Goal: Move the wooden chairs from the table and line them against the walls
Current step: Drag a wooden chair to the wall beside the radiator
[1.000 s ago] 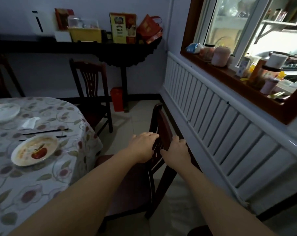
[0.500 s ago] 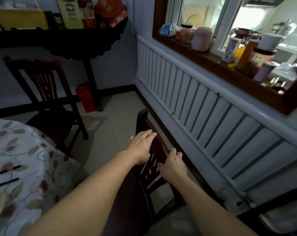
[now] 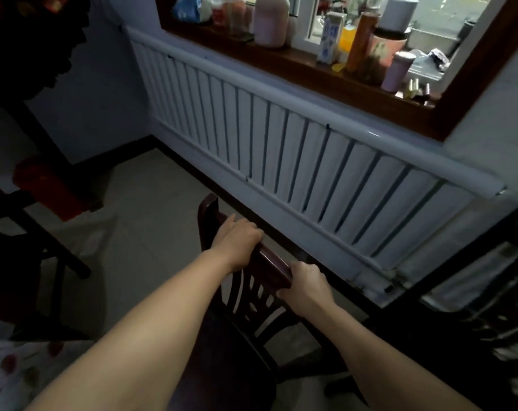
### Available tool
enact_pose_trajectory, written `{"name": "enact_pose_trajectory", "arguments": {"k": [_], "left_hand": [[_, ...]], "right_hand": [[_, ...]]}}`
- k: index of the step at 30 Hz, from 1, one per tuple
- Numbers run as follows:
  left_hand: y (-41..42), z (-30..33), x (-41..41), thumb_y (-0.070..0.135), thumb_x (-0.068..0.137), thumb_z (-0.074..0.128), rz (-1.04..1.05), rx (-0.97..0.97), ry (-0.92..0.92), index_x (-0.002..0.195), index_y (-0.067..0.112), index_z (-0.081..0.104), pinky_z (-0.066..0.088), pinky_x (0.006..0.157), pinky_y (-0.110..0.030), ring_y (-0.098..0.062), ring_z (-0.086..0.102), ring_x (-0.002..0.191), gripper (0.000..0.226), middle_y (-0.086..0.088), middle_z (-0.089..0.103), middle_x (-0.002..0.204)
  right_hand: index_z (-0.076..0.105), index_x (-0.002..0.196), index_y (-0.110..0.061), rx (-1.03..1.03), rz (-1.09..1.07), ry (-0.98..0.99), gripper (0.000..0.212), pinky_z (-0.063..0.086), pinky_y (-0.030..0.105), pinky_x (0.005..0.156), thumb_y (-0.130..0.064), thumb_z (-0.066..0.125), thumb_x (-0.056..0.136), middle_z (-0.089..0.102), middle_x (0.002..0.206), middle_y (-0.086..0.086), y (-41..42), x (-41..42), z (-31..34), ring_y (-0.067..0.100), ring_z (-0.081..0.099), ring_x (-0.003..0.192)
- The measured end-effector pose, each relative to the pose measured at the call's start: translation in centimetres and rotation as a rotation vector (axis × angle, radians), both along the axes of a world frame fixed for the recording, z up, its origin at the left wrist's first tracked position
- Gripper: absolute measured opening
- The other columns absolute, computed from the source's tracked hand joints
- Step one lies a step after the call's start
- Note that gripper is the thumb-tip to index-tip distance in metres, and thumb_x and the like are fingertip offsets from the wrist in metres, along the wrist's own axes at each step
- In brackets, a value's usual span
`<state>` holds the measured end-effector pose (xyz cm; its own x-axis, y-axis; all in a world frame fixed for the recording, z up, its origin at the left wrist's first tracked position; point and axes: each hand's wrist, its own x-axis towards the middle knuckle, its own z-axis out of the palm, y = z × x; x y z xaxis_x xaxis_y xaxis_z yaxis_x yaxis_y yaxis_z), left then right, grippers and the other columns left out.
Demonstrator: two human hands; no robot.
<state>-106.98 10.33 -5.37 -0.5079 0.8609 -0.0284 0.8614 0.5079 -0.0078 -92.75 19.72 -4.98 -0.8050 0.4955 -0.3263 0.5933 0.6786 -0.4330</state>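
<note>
Starting at the far left, a corner of the floral tablecloth (image 3: 11, 369) pokes in at the bottom, white with reddish flowers and soft-looking. Above it is a red box (image 3: 48, 189) on the floor, half in shadow, and a second dark chair (image 3: 20, 232) whose frame is mostly a silhouette, so I can't make out much detail there.

In the middle is the wooden chair (image 3: 269, 262) itself: dark reddish-brown, glossy, with a curved top rail and thin vertical slats in the back. The left hand (image 3: 237, 241) is clamped over the top rail toward its far end, fingers curled down over the wood. The right hand (image 3: 306, 287) is wrapped around the near end of that same rail, thumb on top. So both hands are closed on the chair's back, with the seat sitting below and between the forearms. The chair stands on pale floor tiles, its back turned toward the wall, near the radiator (image 3: 296, 137) but not touching it as far as I can tell.

On the right the radiator is white, long, with flat vertical fins and a round pipe along the top. Above it, a brown wooden windowsill (image 3: 281, 59) holds jars and bottles.
</note>
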Motion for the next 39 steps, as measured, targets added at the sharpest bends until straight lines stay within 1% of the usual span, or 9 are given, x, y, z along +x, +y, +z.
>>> {"name": "enact_pose_trajectory", "arguments": {"k": [3,8,13,17,22,28,31,36,39], "left_hand": [[0.1,0.1,-1.2,0.018,0.077,0.067,-0.137,0.009,0.031,0.093,0.018,0.063,0.034,0.073,-0.028,-0.021,0.058,0.096,0.016,0.001,0.064,0.097],[0.7,1.2,-2.5,0.024,0.076,0.07,-0.307,-0.18,0.062,0.095,0.022,0.061,0.034,0.061,-0.029,-0.018,0.06,0.093,0.021,0.003,0.064,0.098],[0.3,2.5,-3.3,0.023,0.079,0.068,-0.34,-0.294,0.107,0.096,0.02,0.061,0.035,0.061,-0.029,-0.022,0.062,0.093,0.019,0.0,0.065,0.098],[-0.3,4.4,-4.4,0.024,0.079,0.067,-0.301,-0.305,0.125,0.092,0.021,0.062,0.037,0.062,-0.029,-0.023,0.064,0.09,0.015,0.0,0.066,0.095],[1.2,7.4,-5.1,0.023,0.074,0.069,-0.251,-0.316,0.133,0.085,0.022,0.061,0.036,0.06,-0.03,-0.023,0.062,0.085,0.014,0.0,0.064,0.09],[5.7,10.1,-4.8,0.019,0.075,0.068,-0.275,-0.326,0.141,0.092,0.017,0.065,0.044,0.066,-0.032,-0.026,0.061,0.089,0.017,-0.004,0.064,0.095],[8.7,11.1,-4.9,0.019,0.076,0.067,-0.274,-0.331,0.114,0.089,0.016,0.065,0.041,0.064,-0.031,-0.026,0.06,0.088,0.013,-0.006,0.063,0.095],[14.3,11.3,-5.2,0.022,0.075,0.067,-0.27,-0.352,0.08,0.08,0.018,0.062,0.046,0.062,-0.033,-0.026,0.059,0.081,0.008,-0.003,0.059,0.083],[17.5,10.9,-5.9,0.016,0.072,0.068,-0.264,-0.346,0.068,0.075,0.02,0.058,0.041,0.059,-0.032,-0.025,0.057,0.077,0.011,0.0,0.05,0.075]], "right_hand": [[0.061,0.103,-0.024,0.008,0.015,0.025,0.027,0.057,0.031,0.069,-0.018,0.067,0.077,0.067,0.09,-0.002,0.0,0.1,-0.2,0.017,0.066,0.08],[0.058,0.103,-0.023,0.019,0.044,0.041,0.028,0.058,0.035,0.072,-0.019,0.067,0.076,0.065,0.091,-0.002,0.1,0.1,-0.5,0.018,0.065,0.08],[0.057,0.101,-0.026,0.049,0.083,0.086,0.027,0.055,0.033,0.069,-0.021,0.067,0.077,0.063,0.087,-0.004,-0.5,-0.9,0.0,0.017,0.063,0.076],[0.056,0.097,-0.028,0.039,0.105,0.111,0.023,0.053,0.035,0.068,-0.022,0.067,0.077,0.061,0.083,-0.004,-0.6,-2.3,1.6,0.018,0.061,0.076],[0.058,0.092,-0.026,0.09,0.091,0.117,0.022,0.041,0.031,0.064,-0.023,0.068,0.073,0.055,0.078,-0.004,1.2,-3.1,4.5,0.022,0.051,0.073],[0.067,0.098,-0.027,0.096,0.059,0.055,0.029,0.052,0.032,0.07,-0.021,0.073,0.071,0.065,0.09,-0.001,5.3,-3.0,7.2,0.021,0.062,0.084],[0.067,0.096,-0.029,0.116,0.049,0.057,0.027,0.054,0.032,0.071,-0.021,0.073,0.071,0.065,0.091,-0.001,8.2,-3.2,7.6,0.02,0.062,0.084],[0.068,0.1,-0.029,0.093,0.033,0.06,0.032,0.057,0.034,0.076,-0.019,0.074,0.071,0.067,0.09,-0.003,13.7,-3.9,7.6,0.016,0.064,0.083],[0.069,0.099,-0.029,0.083,0.034,0.056,0.031,0.058,0.035,0.074,-0.02,0.074,0.07,0.067,0.089,-0.004,17.1,-4.5,7.4,0.016,0.066,0.081]]}}
